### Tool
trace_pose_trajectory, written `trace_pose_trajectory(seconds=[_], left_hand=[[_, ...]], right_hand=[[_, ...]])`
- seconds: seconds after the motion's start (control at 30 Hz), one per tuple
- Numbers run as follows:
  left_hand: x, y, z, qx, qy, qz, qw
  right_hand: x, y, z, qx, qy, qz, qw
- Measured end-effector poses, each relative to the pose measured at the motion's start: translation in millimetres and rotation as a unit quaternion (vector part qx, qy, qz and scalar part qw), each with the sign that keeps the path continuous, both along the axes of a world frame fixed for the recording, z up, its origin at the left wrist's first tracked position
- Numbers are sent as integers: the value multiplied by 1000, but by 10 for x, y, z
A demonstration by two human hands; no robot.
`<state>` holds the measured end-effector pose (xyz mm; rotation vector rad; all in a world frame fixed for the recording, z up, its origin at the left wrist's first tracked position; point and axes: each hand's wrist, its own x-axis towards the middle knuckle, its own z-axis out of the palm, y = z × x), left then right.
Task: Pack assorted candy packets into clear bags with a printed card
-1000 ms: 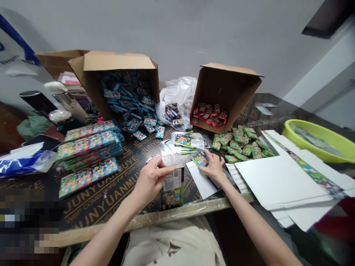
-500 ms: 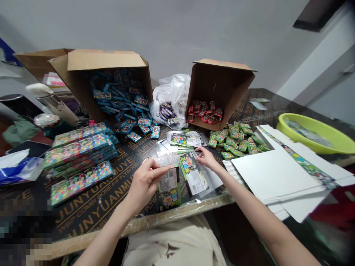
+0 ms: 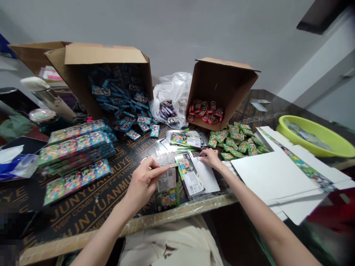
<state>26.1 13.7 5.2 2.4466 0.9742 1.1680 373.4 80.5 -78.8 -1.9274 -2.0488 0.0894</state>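
We had one view, from a camera worn on the head, facing forward and down across the table [image 3: 83, 212]. We looked from just behind its near edge, with the left hand [image 3: 144, 181] and right hand [image 3: 211, 159] close before us, the open cardboard boxes [image 3: 107, 55] [image 3: 222, 87] farther off and the wall [image 3: 172, 29] beyond.

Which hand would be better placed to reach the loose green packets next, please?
Probably the right hand: it is close to the loose green packets, though its fingers are at the white sheet. The left hand is farther away, by the dark package.
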Motion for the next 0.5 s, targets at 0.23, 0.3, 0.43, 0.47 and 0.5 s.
trace_pose_trajectory(seconds=[0.23, 0.3, 0.43, 0.47, 0.5], left_hand=[[8, -10, 11, -9, -12, 4, 1000], [9, -22, 9, -16, -24, 8, 1000], [9, -36, -25, -33, -81, 24, 996], [9, -37, -35, -33, -93, 29, 995], [10, -39, -44, -32, -101, 34, 994]], right_hand=[[-164, -251, 26, 59, -2, 6, 998], [-188, -298, 16, 61, 20, 10, 998], [-188, -267, 104, 51, 84, 2, 995], [-216, -253, 178, 53, 94, -4, 994], [-272, -248, 279, 55, 109, -6, 992]])
